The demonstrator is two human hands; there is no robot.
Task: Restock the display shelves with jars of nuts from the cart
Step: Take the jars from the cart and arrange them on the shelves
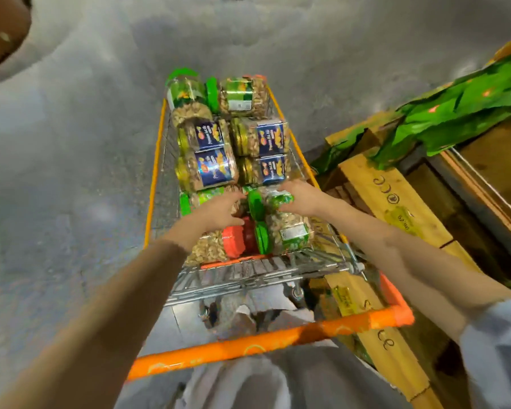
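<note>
A wire shopping cart [331, 255] with an orange handle [266, 343] holds several jars of nuts lying on their sides. Blue-labelled jars with gold lids [210, 168] fill the middle, green-lidded jars [239, 94] lie at the far end. Near me lie a red-lidded jar [219, 246] and another green-lidded jar [286, 234]. My left hand [219, 212] reaches into the cart with fingers spread over a jar with a green label [201, 199]. My right hand [298, 196] is wrapped around a green-lidded jar [273, 202] at the cart's right side.
A wooden display stand [396, 202] with price tags stands right of the cart. Green bags [460, 113] lie on it at the upper right. Grey concrete floor [71, 172] stretches to the left and ahead. A brown object [0, 31] shows at the top left corner.
</note>
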